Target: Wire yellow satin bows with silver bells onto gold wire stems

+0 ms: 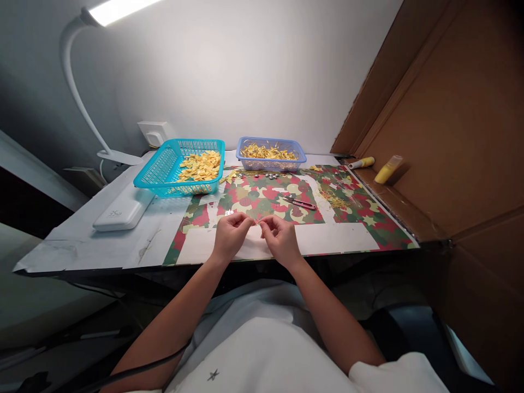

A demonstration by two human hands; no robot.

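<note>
My left hand (232, 233) and my right hand (280, 238) meet above the front edge of the table, both pinched, fingertips almost touching. Whatever lies between the fingertips is too small to name. Beyond them a pair of thread snips (301, 203) rests on the camouflage-patterned sheet (266, 194). A turquoise basket (164, 161) at the back left holds a heap of yellow bows (202, 165). To its right, a blue-violet basket (272, 165) contains many golden ribbon pieces (268, 152). Several small silvery beads (271, 176) lie in front of that basket.
Loose yellow thread scraps (333, 200) are on the sheet's right part. A white power bank (123, 210) sits at the left, below a bent desk lamp (88, 109). Two yellow tubes, one lying (362, 163) and one tilted (388, 170), are by the cardboard wall (446, 120).
</note>
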